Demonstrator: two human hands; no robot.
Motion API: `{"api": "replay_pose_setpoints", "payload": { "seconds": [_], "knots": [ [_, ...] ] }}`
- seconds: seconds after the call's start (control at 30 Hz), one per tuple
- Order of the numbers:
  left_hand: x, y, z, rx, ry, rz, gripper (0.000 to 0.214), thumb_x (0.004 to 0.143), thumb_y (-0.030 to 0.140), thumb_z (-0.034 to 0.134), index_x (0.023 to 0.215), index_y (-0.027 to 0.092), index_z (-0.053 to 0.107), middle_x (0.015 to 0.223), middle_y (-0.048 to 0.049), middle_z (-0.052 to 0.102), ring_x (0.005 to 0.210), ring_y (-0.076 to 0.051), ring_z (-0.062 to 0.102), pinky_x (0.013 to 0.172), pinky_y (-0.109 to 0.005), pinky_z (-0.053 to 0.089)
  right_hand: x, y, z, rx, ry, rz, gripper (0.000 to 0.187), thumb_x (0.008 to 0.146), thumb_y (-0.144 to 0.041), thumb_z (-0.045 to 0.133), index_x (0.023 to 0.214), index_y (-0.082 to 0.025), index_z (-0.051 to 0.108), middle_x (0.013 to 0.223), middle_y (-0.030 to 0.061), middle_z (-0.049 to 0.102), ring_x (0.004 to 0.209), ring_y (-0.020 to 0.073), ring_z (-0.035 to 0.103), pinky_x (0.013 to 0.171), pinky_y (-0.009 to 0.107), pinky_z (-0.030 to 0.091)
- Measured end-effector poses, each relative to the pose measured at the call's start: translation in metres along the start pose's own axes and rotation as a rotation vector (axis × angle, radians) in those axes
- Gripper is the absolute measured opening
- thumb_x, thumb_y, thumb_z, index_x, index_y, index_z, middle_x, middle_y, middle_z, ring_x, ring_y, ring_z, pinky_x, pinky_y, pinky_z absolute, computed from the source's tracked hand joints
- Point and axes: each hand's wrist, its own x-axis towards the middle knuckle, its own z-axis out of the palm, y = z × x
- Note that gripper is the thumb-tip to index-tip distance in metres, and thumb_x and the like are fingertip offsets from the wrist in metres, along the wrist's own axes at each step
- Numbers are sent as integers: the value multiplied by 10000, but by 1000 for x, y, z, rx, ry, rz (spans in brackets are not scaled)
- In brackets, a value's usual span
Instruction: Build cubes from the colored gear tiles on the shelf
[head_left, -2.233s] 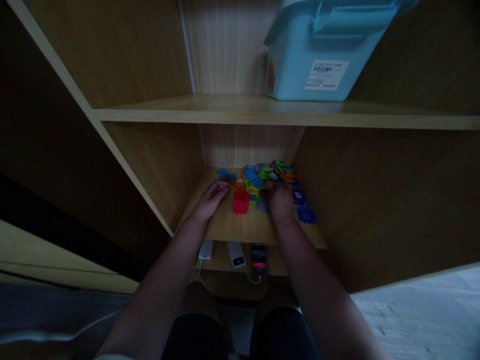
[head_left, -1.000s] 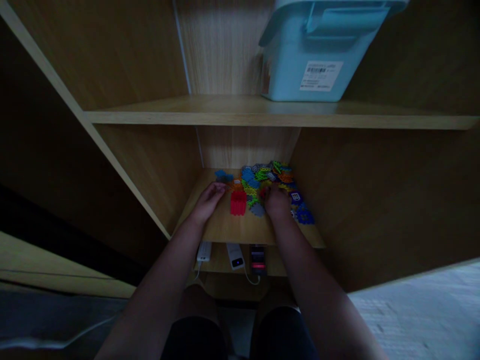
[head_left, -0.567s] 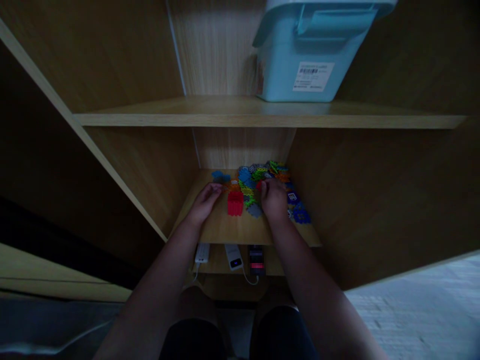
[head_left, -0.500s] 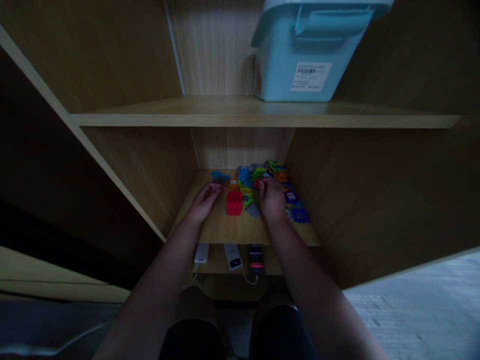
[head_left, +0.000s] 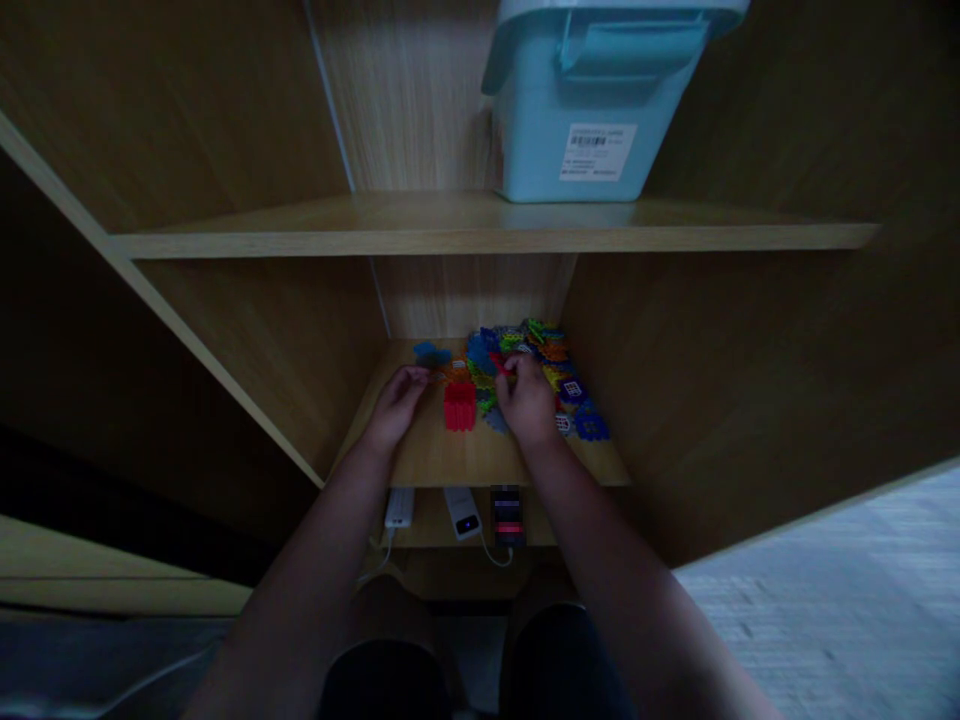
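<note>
Red toy piece (head_left: 498, 361) sits pinched between the thumb and fingers of our right hand (head_left: 526, 402), at the colourful pile (head_left: 535, 333) on the shelf (head_left: 442, 465). Our left hand (head_left: 397, 402) curls beside some orange pieces (head_left: 456, 373); we cannot tell whether its fingers grip anything. Between our hands stands a red box (head_left: 460, 409).
</note>
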Motion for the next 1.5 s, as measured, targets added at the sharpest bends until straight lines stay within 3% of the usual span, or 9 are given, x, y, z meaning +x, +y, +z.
{"api": "replay_pose_setpoints", "payload": {
  "seconds": [0.1,0.27,0.47,0.53,0.63,0.73,0.87,1.03,1.5],
  "knots": [
    [0,0,0,4,2,-1,435,946,651,682,1085,240,706,1125,-65,779,1158,-269,708,1139,-441,501,-1,3,4,24,28,-15,50,920,-238,542,964,-257,529,944,71,660,918,260,629,898,388,528],
    [0,0,0,1,8,8,403,952,626,685,1058,238,704,1123,-68,780,1154,-274,713,1134,-446,508,0,10,4,36,95,116,67,919,-264,531,919,-274,465,825,9,574,767,223,563,780,349,499],
    [0,-2,1,2,12,17,388,961,607,684,1063,234,709,1132,-70,780,1155,-265,712,1136,-436,506,6,39,-7,212,517,413,128,999,-384,510,1025,-268,464,943,31,590,827,208,653,785,345,564],
    [1,-3,1,1,6,24,389,956,607,686,1060,233,708,1124,-73,777,1148,-265,711,1123,-433,508,7,48,-11,285,563,462,212,1021,-429,494,1139,-253,492,1050,75,622,908,231,695,802,376,604],
    [1,-3,0,-5,4,21,369,955,584,692,1058,230,708,1115,-75,776,1132,-266,713,1107,-436,511,7,52,-12,336,566,455,366,1016,-467,543,1294,-230,516,1188,133,650,1024,261,724,836,417,653],
    [0,-2,0,-5,4,25,342,967,557,685,1068,231,714,1114,-72,779,1134,-264,714,1113,-437,512,7,50,-9,379,593,467,435,994,-499,597,1323,-216,573,1217,147,687,1051,269,742,825,433,685],
    [0,-2,0,-7,9,39,344,966,560,690,1063,231,718,1116,-71,780,1129,-264,716,1100,-432,527,9,46,-4,542,609,567,401,925,-532,671,1157,-205,662,1037,97,737,851,239,757,721,420,696],
    [0,-4,1,-2,15,43,364,966,581,683,1063,233,720,1101,-71,776,1121,-267,715,1118,-446,517,10,46,-1,688,568,625,338,870,-500,723,1037,-214,659,928,42,734,748,190,753,620,312,655],
    [0,1,0,22,-9,10,374,964,594,674,1082,240,700,1129,-70,776,1164,-265,709,1131,-429,505,7,66,25,733,396,748,356,927,-557,641,1143,-295,536,765,-80,582,553,138,619,555,297,611]
  ]
}}
